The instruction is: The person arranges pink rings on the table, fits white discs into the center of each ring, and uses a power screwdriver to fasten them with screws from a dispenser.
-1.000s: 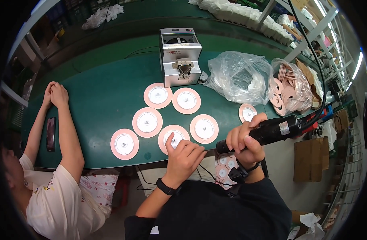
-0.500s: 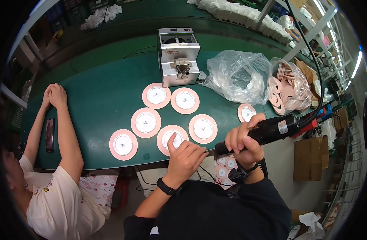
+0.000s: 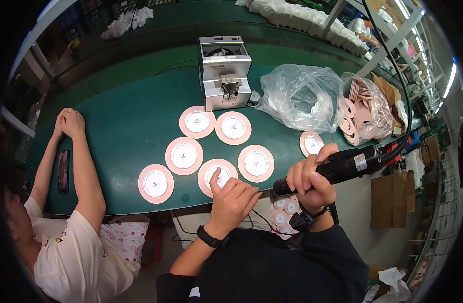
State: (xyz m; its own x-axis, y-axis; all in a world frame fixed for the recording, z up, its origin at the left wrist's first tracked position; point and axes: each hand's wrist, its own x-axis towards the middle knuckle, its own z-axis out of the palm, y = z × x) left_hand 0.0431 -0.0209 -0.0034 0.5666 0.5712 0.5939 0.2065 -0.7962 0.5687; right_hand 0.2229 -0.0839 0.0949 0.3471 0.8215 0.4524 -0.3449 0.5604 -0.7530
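My right hand [image 3: 312,178] is wrapped round a black electric screwdriver [image 3: 345,164], held tilted near the table's front edge. Its thin bit [image 3: 268,191] points left and ends beside the fingertips of my left hand [image 3: 233,201]. One finger of that hand stretches over a pink-rimmed white disc [image 3: 206,185]; the others are bent close together at the bit's tip, and whatever they pinch is hidden. Several similar discs lie around, including one just right [image 3: 256,163], one at the left [image 3: 156,183] and one beyond the screwdriver [image 3: 311,144].
A silver screw feeder [image 3: 225,76] stands at the back of the green table [image 3: 115,136]. Right of it lie a clear plastic bag [image 3: 299,96] and a bag of pink rings [image 3: 365,113]. A co-worker's clasped hands [image 3: 70,122] rest at left, beside a phone [image 3: 63,171].
My right hand and the screwdriver have shifted slightly to the right. My left hand stays nearly in place over the disc. A person has come into view at the far back right.
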